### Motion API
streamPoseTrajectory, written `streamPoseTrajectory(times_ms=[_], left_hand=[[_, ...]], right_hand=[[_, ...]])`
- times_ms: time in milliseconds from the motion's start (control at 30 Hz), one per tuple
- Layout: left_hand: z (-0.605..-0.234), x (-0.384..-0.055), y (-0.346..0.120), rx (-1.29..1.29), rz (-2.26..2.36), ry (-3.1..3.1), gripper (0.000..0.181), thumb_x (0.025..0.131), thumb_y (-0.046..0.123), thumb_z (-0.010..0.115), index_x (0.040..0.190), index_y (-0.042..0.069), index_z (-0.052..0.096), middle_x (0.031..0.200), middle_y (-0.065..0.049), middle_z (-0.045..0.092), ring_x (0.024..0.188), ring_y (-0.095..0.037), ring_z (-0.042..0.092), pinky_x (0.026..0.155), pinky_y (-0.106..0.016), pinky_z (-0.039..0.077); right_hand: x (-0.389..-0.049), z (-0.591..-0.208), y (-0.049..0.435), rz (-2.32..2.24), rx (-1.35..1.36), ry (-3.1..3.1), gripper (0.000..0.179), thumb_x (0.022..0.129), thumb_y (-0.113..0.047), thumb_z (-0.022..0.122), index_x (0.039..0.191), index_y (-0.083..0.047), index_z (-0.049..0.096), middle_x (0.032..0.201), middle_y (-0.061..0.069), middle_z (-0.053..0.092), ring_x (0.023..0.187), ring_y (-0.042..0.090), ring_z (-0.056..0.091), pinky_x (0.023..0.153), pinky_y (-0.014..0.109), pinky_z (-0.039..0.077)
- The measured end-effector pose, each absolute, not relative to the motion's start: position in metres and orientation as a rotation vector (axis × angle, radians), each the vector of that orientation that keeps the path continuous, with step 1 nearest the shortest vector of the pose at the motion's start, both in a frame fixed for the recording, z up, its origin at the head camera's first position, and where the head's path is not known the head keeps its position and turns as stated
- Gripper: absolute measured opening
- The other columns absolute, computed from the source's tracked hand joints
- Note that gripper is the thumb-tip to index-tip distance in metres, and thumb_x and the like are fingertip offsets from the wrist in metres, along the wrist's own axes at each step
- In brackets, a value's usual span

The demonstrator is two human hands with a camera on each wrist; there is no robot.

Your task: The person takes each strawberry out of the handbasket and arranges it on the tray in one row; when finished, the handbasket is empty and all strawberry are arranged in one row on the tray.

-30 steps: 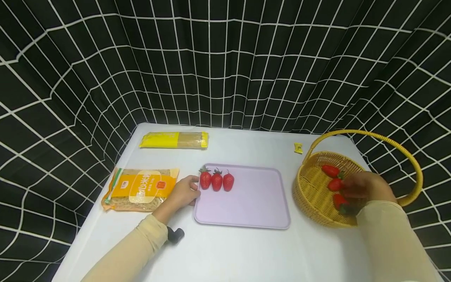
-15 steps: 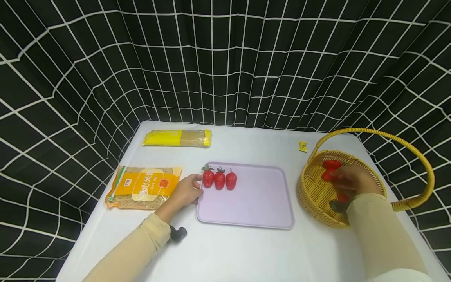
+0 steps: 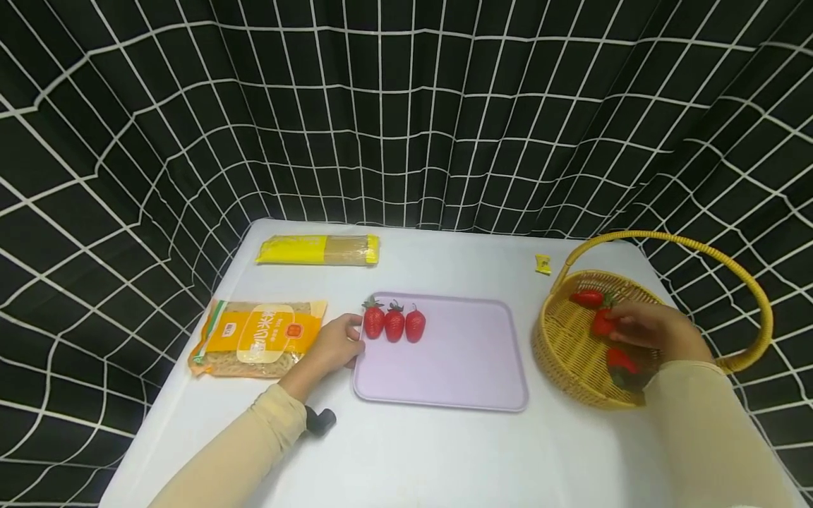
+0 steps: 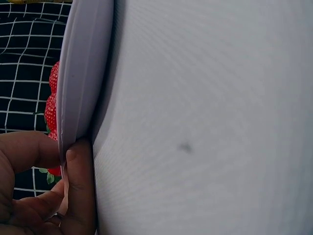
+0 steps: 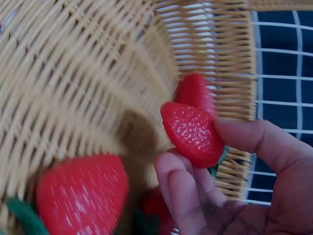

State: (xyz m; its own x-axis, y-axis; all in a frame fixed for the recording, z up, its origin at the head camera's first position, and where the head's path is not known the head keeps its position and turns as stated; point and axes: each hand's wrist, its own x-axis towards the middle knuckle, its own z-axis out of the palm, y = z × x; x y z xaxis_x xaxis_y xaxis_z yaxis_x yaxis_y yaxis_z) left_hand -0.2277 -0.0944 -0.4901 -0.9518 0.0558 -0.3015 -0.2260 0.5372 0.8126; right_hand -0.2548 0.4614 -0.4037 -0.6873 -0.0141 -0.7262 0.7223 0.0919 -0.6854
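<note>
On the left rim of the lilac tray (image 3: 444, 367), my left hand (image 3: 336, 343) pinches the edge between thumb and fingers, as the left wrist view shows. Three strawberries stand in a row at the tray's upper left: a left one (image 3: 374, 322), a middle one (image 3: 394, 326) and a right one (image 3: 416, 326). Inside the wicker basket (image 3: 565, 377), my right hand (image 3: 654, 329) holds a strawberry (image 5: 193, 133) between thumb and fingertips. Another strawberry (image 3: 587, 298) lies behind it by the basket wall. A nearer strawberry (image 3: 621, 360) lies on the basket floor, and a darker one (image 5: 159, 210) is partly hidden.
The basket's tall handle (image 3: 686, 243) arches over its right side. Left of the tray lies an orange noodle bag (image 3: 260, 340); behind is a yellow noodle pack (image 3: 317, 250). A small yellow wrapped sweet (image 3: 543, 264) sits behind the basket. Gridded black curtain (image 3: 406, 120) encloses the table.
My right hand has reached left among the strawberries in the basket, then drawn back slightly with one between its fingers. The left hand keeps its place at the tray.
</note>
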Motion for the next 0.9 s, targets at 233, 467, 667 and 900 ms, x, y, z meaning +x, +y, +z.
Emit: streamPoseTrajectory(times_ms=[233,467,667,900], left_hand=[[-0.491,-0.228,-0.105,-0.163,1.418,2.485,0.056,0.082,0.002,0.066,0.136,0.006,0.052,0.102,-0.015,0.057,0.07,-0.023,0.063,0.057,-0.029,0.059],[-0.491,-0.228,-0.108,-0.173,1.416,2.477,0.056,0.082,0.003,0.066,0.137,0.006,0.051,0.102,-0.014,0.057,0.07,-0.023,0.063,0.058,-0.029,0.059],[-0.493,-0.228,-0.104,-0.171,1.403,2.479,0.056,0.082,0.004,0.067,0.136,0.007,0.052,0.101,-0.014,0.058,0.07,-0.023,0.063,0.058,-0.029,0.059],[-0.495,-0.23,-0.096,-0.131,1.387,2.478,0.055,0.082,0.004,0.067,0.136,0.006,0.052,0.1,-0.013,0.058,0.07,-0.023,0.063,0.056,-0.028,0.059]], right_hand=[[-0.247,-0.386,0.453,-1.617,0.391,1.847,0.026,0.102,-0.027,0.05,0.095,-0.019,0.075,0.099,0.001,0.073,0.093,0.016,0.069,0.09,0.032,0.054],[-0.245,-0.366,0.402,-1.657,-0.182,1.708,0.032,0.103,-0.005,0.037,0.107,-0.009,0.068,0.107,0.004,0.069,0.098,0.02,0.067,0.095,0.034,0.052],[-0.247,-0.363,0.323,-1.516,-0.26,1.855,0.018,0.097,-0.008,0.053,0.112,0.002,0.057,0.104,0.012,0.066,0.093,0.025,0.066,0.089,0.038,0.055],[-0.259,-0.413,0.252,-1.401,0.054,2.058,0.026,0.091,-0.01,0.065,0.106,0.007,0.052,0.099,0.016,0.063,0.083,0.022,0.066,0.082,0.034,0.058]])
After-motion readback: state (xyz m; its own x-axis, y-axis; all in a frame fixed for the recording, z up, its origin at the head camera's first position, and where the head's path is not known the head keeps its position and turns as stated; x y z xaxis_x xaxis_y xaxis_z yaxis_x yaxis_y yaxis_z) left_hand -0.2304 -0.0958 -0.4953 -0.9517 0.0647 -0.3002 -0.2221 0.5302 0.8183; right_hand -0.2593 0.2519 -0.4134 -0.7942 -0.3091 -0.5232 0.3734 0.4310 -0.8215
